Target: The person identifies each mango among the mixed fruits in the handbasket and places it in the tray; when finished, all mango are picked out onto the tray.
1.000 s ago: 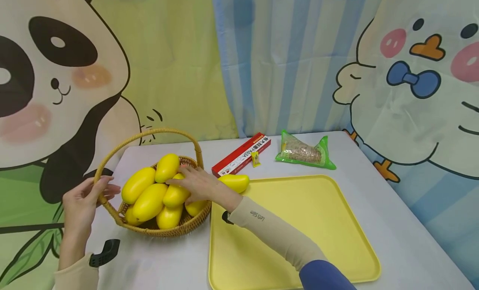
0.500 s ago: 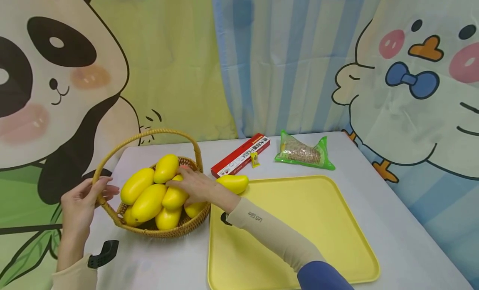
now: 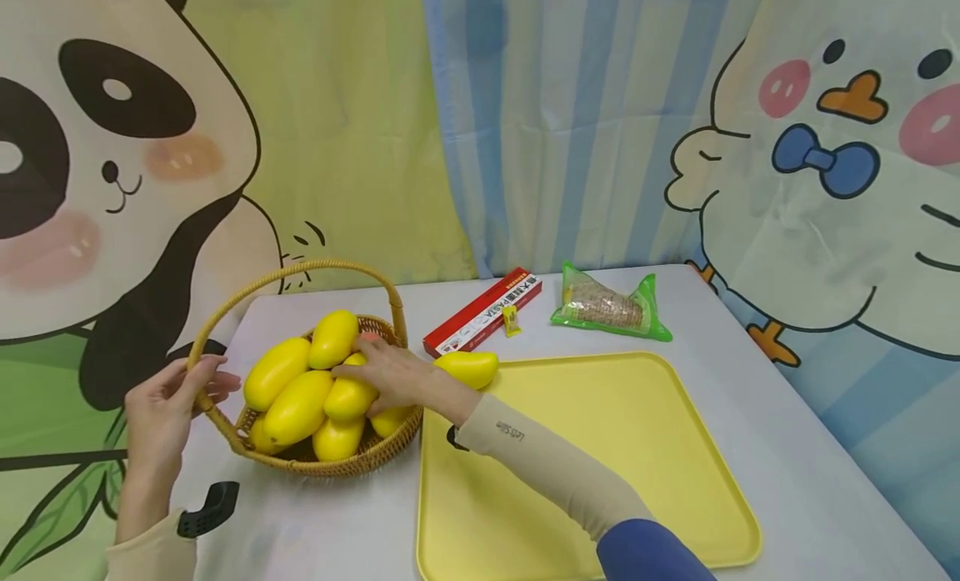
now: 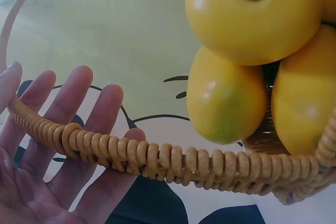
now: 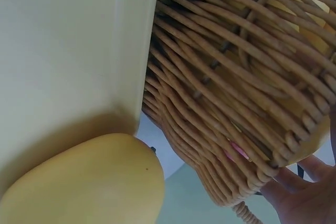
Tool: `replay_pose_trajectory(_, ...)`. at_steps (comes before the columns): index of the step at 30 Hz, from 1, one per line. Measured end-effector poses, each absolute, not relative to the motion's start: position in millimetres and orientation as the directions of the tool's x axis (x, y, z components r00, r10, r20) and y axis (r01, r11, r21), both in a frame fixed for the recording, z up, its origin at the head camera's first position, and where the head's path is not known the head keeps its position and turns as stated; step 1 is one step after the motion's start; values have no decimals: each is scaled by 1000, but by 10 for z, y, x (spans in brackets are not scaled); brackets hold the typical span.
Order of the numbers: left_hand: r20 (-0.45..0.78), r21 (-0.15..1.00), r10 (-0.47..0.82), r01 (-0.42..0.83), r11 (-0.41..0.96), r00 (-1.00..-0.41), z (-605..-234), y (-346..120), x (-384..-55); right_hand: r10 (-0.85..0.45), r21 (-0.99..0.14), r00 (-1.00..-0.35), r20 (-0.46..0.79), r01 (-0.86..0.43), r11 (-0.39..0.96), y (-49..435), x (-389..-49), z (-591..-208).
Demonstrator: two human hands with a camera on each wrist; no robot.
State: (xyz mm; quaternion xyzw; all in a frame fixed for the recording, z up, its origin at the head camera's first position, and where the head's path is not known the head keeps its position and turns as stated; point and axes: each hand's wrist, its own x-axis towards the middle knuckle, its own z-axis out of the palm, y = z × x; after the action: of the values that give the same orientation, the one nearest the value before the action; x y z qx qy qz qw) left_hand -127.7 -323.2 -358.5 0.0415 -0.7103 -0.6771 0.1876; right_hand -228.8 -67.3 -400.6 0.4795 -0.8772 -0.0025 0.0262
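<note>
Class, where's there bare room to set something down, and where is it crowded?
Bare: the yellow tray, either side of the right sleeve, except its far left corner, holding one fruit; the tabletop right of the tray and in front of the basket. Crowded: the basket, fruits heaped under the right hand.

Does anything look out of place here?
One yellow fruit lies outside the basket, at the far left corner of the yellow tray, while the others sit heaped inside. I see no spill or damage.
</note>
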Motion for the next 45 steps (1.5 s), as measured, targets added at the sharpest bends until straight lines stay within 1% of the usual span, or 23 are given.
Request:
replay_pose_trajectory(3, 213, 977, -315, 200, 73, -925, -3596, -3234, -1274, -847, 47, -530, 47, -845, 532, -657, -2287, -3983)
replay_pose_trajectory(8, 216, 976, -317, 205, 66, -924, -3599, -3236, -1278, -844, 77, -534, 57, -840, 536, -615, -2276, -3900)
replay_pose_trajectory(17, 218, 976, -312, 208, 64, -925, -3590, -3226, -1289, -849, 31, -525, 63, -849, 528, -476, -2203, -3792)
replay_pose_trajectory(21, 214, 977, -305, 208, 54, -928, -3592, -3230, -1289, -850, 34, -518, 91, -852, 523, -401, -2146, -3688)
replay_pose_trajectory(28, 216, 976, -304, 217, 31, -928, -3588, -3225, -1291, -861, 31, -484, 157, -869, 494, -245, -2074, -3473)
replay_pose_trajectory(35, 215, 976, -304, 212, 45, -928, -3591, -3230, -1293, -836, -24, -525, 159, -849, 528, -36, -1998, -3364)
replay_pose_trajectory(39, 215, 976, -303, 210, 48, -928, -3583, -3239, -1289, -827, -13, -539, 157, -839, 544, 60, -1968, -3361)
replay_pose_trajectory(45, 212, 977, -299, 205, 56, -931, -3583, -3232, -1287, -818, -7, -539, 202, -836, 549, 222, -1928, -3386)
